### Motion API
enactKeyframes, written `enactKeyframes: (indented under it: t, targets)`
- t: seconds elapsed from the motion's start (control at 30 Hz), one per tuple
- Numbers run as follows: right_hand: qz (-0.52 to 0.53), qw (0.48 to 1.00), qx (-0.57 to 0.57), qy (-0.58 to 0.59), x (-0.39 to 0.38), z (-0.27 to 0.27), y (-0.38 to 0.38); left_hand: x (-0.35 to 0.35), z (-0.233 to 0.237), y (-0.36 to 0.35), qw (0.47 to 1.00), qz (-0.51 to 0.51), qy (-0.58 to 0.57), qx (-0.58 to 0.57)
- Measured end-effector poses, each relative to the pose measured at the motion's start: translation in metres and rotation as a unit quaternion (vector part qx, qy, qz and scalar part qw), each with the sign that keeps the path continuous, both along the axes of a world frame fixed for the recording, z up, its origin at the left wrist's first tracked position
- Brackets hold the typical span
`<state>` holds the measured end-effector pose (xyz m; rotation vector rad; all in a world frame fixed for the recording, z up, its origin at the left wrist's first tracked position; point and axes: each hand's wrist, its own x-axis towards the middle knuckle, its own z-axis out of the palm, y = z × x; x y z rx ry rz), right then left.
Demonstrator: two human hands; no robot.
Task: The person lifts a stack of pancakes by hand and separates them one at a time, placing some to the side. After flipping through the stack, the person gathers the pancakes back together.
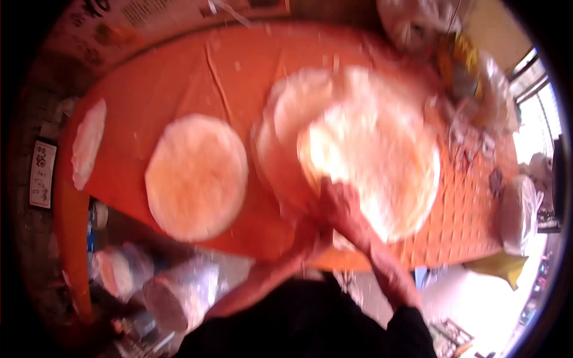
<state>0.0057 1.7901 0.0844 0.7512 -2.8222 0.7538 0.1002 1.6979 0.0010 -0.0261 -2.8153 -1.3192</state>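
My right hand [341,198] is at the near-left edge of a pile of thin round flatbreads [382,149], apparently touching it. Close beside and partly beneath it, my left hand [313,218] is blurred at the same edge. The fingers of both hands are smeared, so their grip does not show. The top flatbread is brightly lit; others stick out beneath it to the left. A single round flatbread [197,177] lies flat on the orange cloth, left of the pile. Another pale, flat piece [89,144] rests at the far left edge.
An orange cloth [173,101] covers the table, with a grid-textured part at right. Plastic bags [489,95] crowd the back right; a wrapped white bundle [518,215] sits at the right edge. Below the near-left edge are clear bags of round, flat things [179,295].
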Motion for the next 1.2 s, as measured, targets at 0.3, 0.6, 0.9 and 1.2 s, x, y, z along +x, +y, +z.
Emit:
enactKeyframes:
  t: [0.3,0.6,0.9,1.2]
  targets:
    - [0.012,0.996,0.039,-0.082,-0.037,0.011,0.004,-0.023,0.032,-0.018,0.942,-0.118,0.143,-0.280]
    - [0.072,0.979,0.138,-0.129,-0.021,0.091,0.002,-0.066,0.039,-0.086,0.995,0.021,-0.036,0.095]
    - [0.198,0.781,-0.453,-0.381,0.005,0.242,0.061,-0.065,0.020,-0.146,0.916,0.126,-0.090,0.371]
    - [-0.064,0.771,-0.459,-0.437,-0.107,0.023,0.121,-0.032,-0.039,-0.184,0.847,0.221,-0.095,0.475]
